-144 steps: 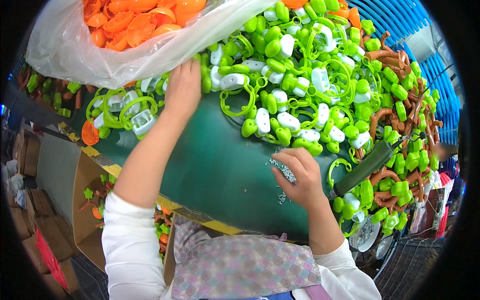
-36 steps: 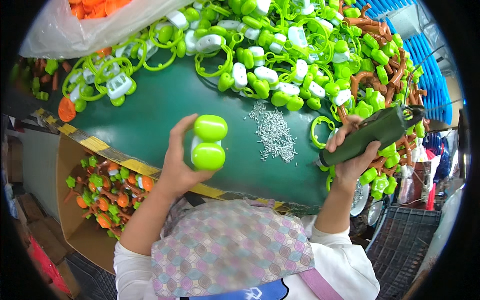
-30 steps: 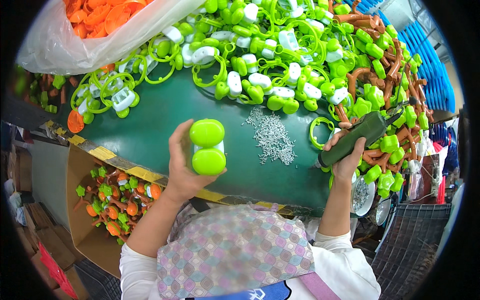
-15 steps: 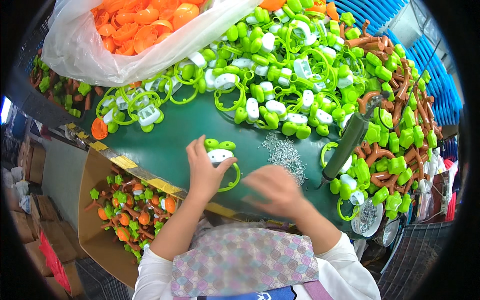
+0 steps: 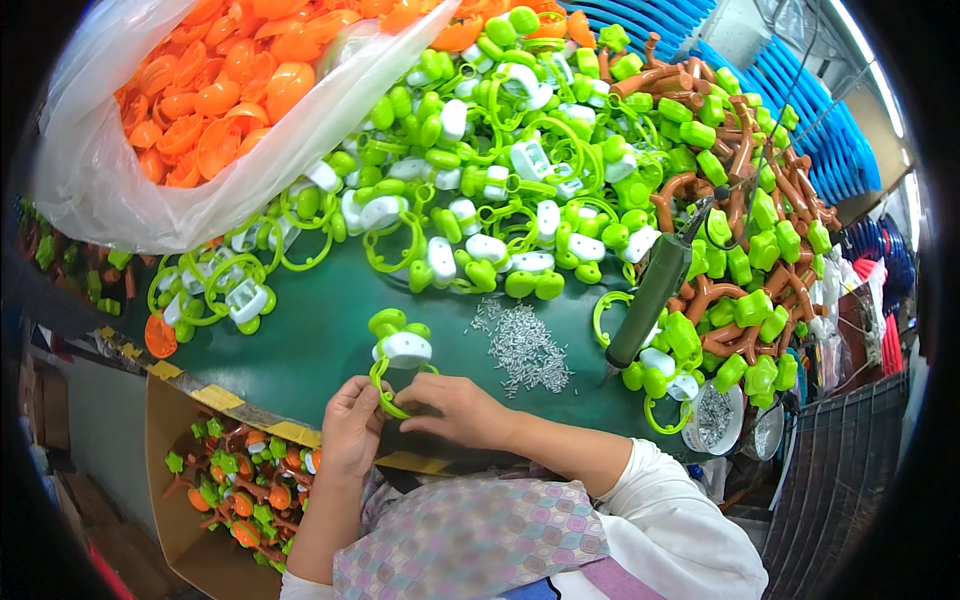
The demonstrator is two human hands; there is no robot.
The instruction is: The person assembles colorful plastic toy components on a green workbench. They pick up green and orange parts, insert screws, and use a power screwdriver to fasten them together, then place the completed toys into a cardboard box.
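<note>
In front of me is a toy part with a white block (image 5: 405, 349), green rounded ends and a bright green ring (image 5: 384, 396) on its near side. My left hand (image 5: 352, 422) pinches the ring's left side between thumb and fingers. At the ring's right side, my right hand (image 5: 455, 410) has its fingers closed on it; some fingertips are hidden. The white block points away from me, beyond both hands. A heap of small silver screws (image 5: 525, 350) lies right of the part on the green tabletop (image 5: 300, 325).
A green power screwdriver (image 5: 650, 300) hangs tip down at the right. Behind lie piled green-and-white parts (image 5: 500, 235) and brown branch-shaped pieces (image 5: 715, 295). An orange-filled plastic bag (image 5: 100, 215) stands back left. A cardboard box (image 5: 165, 500) of assembled pieces sits below the taped table edge.
My right hand has come left from beside the screws onto the ring. My left hand has slid from the white block to the ring, and the part is turned. The whole view has shifted.
</note>
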